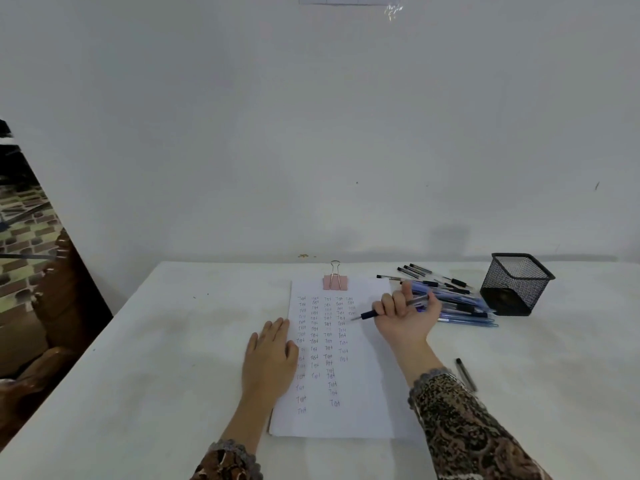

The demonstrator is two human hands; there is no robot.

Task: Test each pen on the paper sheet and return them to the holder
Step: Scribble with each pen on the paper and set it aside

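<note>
Sheet (367, 393): white, laid flat, filled with rows of handwriting. Pen (369, 314): slanted, tip over the sheet. Pens (460, 306): heaped beside holder (516, 285), black mesh, upright.

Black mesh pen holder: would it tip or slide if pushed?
Probably light: the black wire-mesh pen holder is open mesh with no pens visible inside. Its broad square base suggests it would slide on the white table rather than tip.

Loose pens (464, 308) lie between paper (367, 393) and holder (512, 289).
</note>
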